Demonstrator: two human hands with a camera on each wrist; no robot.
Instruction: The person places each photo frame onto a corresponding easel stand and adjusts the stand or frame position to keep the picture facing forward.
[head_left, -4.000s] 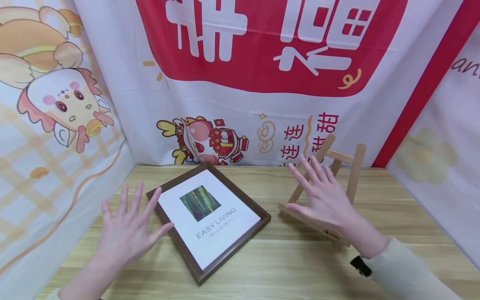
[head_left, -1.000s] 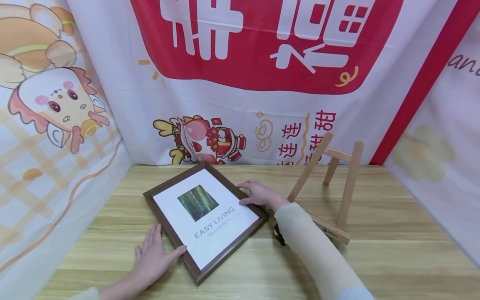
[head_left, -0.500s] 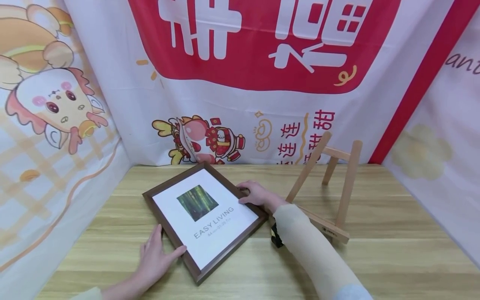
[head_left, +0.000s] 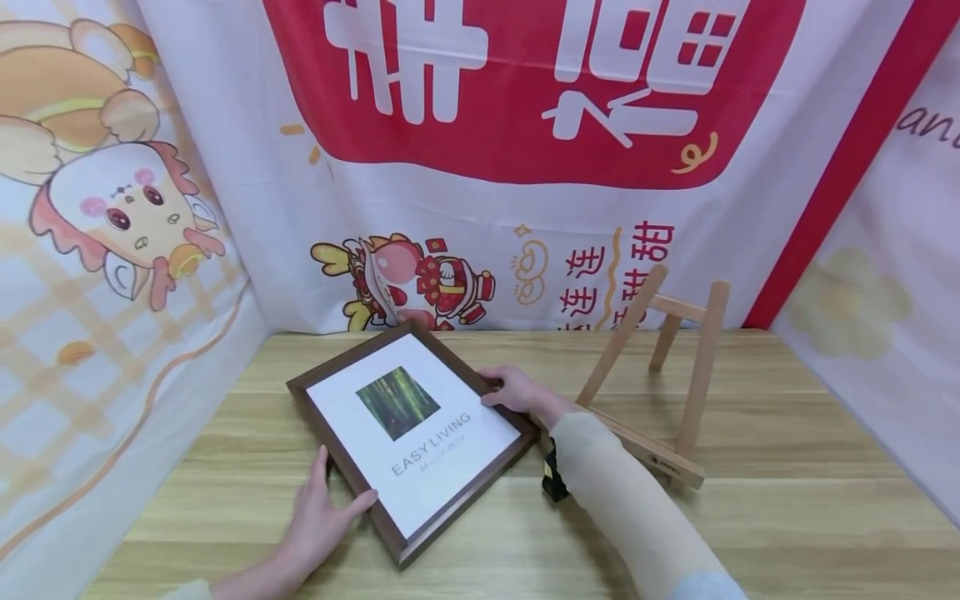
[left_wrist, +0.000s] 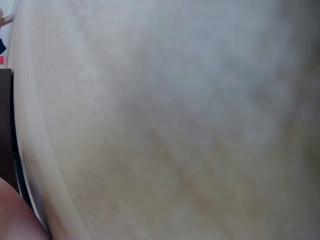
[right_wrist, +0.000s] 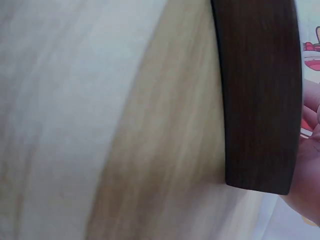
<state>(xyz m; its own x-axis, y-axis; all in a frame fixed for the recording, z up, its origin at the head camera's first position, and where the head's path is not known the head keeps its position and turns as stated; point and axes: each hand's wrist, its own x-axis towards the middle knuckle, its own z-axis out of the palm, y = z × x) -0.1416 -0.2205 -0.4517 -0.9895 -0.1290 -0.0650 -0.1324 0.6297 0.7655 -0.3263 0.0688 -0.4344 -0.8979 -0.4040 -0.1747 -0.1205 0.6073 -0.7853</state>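
Note:
A dark brown picture frame [head_left: 472, 497] lies at a slant on the table, holding a white sheet with a green forest picture and the words EASY LIVING. My left hand [head_left: 318, 510] grips its left side near the lower corner, thumb on top, fingers along the outer edge. On the opposite side, my right hand [head_left: 520, 392] holds the rim, with the thumb over the front; its other fingertips are partly hidden. The right wrist view shows the frame's dark side [right_wrist: 260, 100] beside part of the right hand [right_wrist: 307, 185]. In the left wrist view, only a sliver of frame [left_wrist: 6, 115] shows.
A small wooden easel [head_left: 647, 448] stands right of the frame, close to the right forearm, with its ledge facing forward. Printed cloth [head_left: 480, 208] hangs behind the wood-grain table [head_left: 247, 433] and on both sides. A black device [head_left: 553, 477] is on the right wrist.
Four seconds ago both hands were spread in the air, the right before the easel. They came down onto the frame's two sides. Over the last half second the frame has barely shifted.

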